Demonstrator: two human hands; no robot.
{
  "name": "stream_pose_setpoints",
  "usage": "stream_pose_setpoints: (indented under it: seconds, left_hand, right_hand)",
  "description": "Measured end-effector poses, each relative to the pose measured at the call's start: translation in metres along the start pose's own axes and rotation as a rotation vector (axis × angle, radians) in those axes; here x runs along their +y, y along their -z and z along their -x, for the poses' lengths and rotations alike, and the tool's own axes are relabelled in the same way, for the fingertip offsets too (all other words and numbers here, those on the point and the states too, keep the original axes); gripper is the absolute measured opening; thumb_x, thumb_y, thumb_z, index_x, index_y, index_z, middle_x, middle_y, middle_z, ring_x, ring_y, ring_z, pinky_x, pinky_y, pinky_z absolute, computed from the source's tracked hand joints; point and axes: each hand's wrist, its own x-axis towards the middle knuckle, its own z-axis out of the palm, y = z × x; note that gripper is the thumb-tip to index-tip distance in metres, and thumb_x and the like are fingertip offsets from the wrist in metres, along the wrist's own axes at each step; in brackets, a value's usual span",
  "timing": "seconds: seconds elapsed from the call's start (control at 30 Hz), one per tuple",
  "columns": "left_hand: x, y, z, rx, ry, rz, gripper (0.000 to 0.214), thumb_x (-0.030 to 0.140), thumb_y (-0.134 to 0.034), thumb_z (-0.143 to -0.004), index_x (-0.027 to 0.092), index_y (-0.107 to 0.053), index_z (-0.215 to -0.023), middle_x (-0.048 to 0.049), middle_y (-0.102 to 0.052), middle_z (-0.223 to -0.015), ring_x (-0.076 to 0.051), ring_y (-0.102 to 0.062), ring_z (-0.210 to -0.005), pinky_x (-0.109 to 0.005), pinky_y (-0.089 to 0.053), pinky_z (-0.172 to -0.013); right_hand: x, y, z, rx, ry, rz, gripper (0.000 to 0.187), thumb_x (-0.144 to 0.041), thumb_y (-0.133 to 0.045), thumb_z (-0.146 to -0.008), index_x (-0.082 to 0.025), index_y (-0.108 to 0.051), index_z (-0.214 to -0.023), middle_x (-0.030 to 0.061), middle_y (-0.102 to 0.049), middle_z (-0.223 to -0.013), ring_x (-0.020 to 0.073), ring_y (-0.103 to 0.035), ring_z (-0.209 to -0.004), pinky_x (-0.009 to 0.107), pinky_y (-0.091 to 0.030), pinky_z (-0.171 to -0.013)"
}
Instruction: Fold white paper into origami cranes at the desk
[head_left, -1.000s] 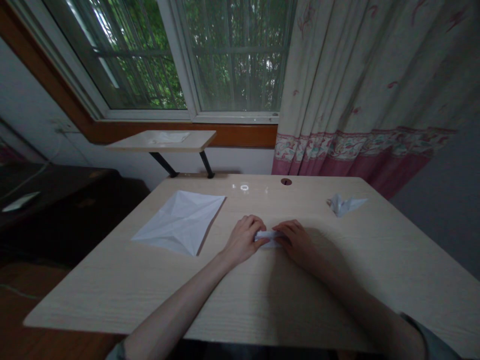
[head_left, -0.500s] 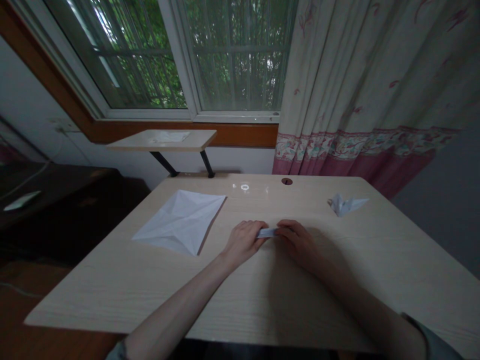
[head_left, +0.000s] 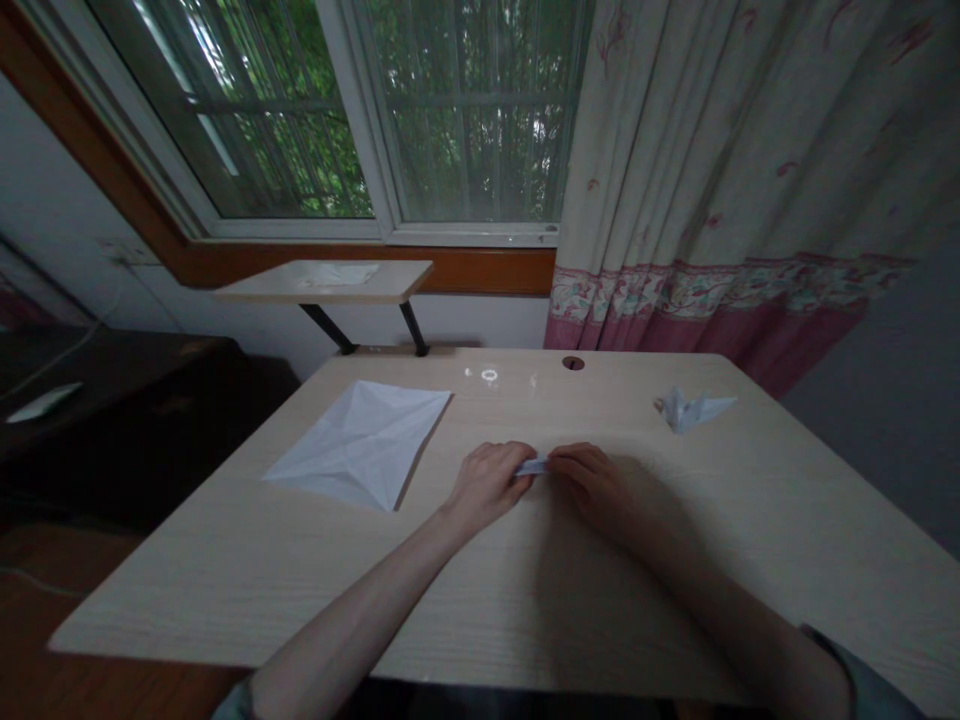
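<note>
- Head camera looks down on a pale wood-grain desk (head_left: 225,590), its near edge passing under both forearms.
- Left hand (head_left: 491,487) and right hand (head_left: 589,487) both grasp a folded white paper strip (head_left: 532,467), fingers closed on it, its visible part pinched between them.
- A creased paper sheet (head_left: 360,445) lies left of the left hand, its nearest edge just beside it.
- A paper crane (head_left: 686,408) sits well apart to the right, near the desk's far edge.
- Wide wood surface stretches between the hands and the near edge.
</note>
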Motion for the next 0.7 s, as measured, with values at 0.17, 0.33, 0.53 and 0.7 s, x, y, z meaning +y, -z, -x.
stream_pose_setpoints:
  seconds: [0.17,0.33,0.53,0.7]
  left_hand:
    - [-0.0039,-0.0031,0.0009,0.101,-0.104,0.018,0.013,0.020,-0.059,-0.096,0.022,-0.064,-0.107,-0.0018,-0.075,-0.110,-0.020,-0.070,-0.097,-0.034,-0.049,-0.083]
    - [-0.0064,-0.0047,0.0013,0.147,-0.160,-0.001,0.010,0.020,-0.057,-0.098,0.022,-0.066,-0.101,-0.0018,-0.074,-0.112,-0.019,-0.070,-0.098,-0.033,-0.049,-0.084]
    - [-0.0088,-0.0075,-0.0001,0.100,-0.145,0.030,0.003,0.023,-0.065,-0.095,0.021,-0.065,-0.095,-0.0020,-0.073,-0.116,-0.020,-0.069,-0.102,-0.034,-0.049,-0.086]
    - [-0.0101,-0.0094,-0.0010,0.038,-0.131,0.065,0.014,0.034,-0.074,-0.089,0.021,-0.067,-0.091,-0.0011,-0.074,-0.114,-0.021,-0.070,-0.099,-0.034,-0.052,-0.085]
  right_hand:
    - [-0.0013,0.0005,-0.0011,0.021,-0.026,-0.002,0.031,-0.010,-0.049,-0.094,-0.024,-0.064,-0.118,0.0072,-0.070,-0.104,0.0229,-0.064,-0.098,0.044,-0.057,-0.088]
    - [-0.0018,0.0015,-0.0011,0.011,0.063,0.038,0.034,-0.004,-0.050,-0.091,-0.023,-0.066,-0.113,0.0076,-0.070,-0.102,0.0227,-0.064,-0.098,0.042,-0.055,-0.087]
    - [0.0001,-0.0004,0.0003,-0.040,0.056,0.040,0.034,-0.001,-0.051,-0.085,-0.022,-0.069,-0.106,0.0079,-0.070,-0.102,0.0222,-0.064,-0.096,0.041,-0.056,-0.086]
    - [-0.0029,0.0002,-0.0018,-0.109,-0.029,0.019,0.031,-0.005,-0.052,-0.088,-0.022,-0.071,-0.105,0.0075,-0.071,-0.101,0.0218,-0.063,-0.096,0.042,-0.054,-0.088]
